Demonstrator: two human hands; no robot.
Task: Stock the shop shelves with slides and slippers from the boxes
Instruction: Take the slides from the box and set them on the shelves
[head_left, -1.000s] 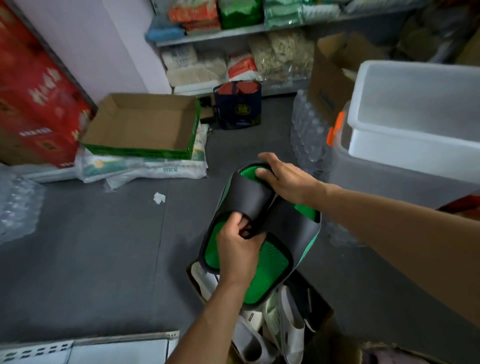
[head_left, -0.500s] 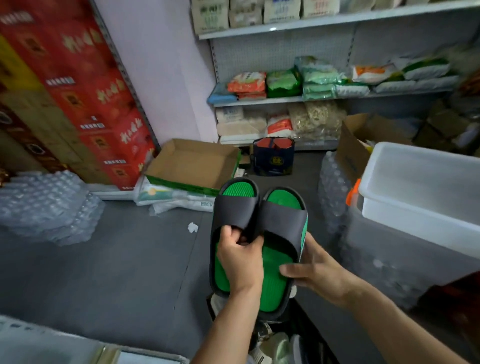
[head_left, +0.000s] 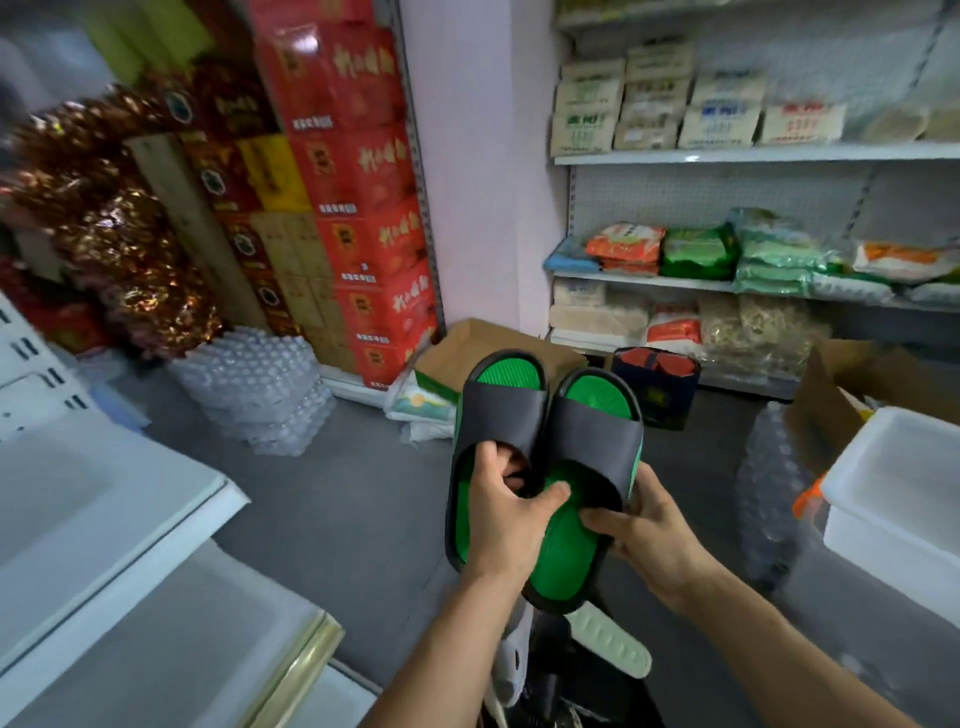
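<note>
The pair of slides (head_left: 545, 467), black straps over green footbeds, is held up in front of the person at about waist height, toes pointing away, the two pressed side by side. The left hand (head_left: 501, 512) has its fingers (head_left: 511, 460) hooked under the strap of the left slide, with the thumb laid across onto the other footbed. The right hand (head_left: 647, 525) cups the outer edge of the right slide, its fingers closed on the sole from beneath.

The weak point, to my eye, is that only the squeeze of the two hands keeps the pair together. If the right hand lets go to reach for something, the right slide rests on little more than a thumb and could slip down into the open box (head_left: 587, 696) below, where a pale slipper (head_left: 613, 647) and other footwear lie loose.

The way ahead is cluttered too: wrapped packs of bottles (head_left: 265, 395) and an open cardboard tray (head_left: 467, 353) sit on the floor near the shelves (head_left: 753, 153). Those shelves look full of packets, so forcing the pair in could knock goods off.
</note>
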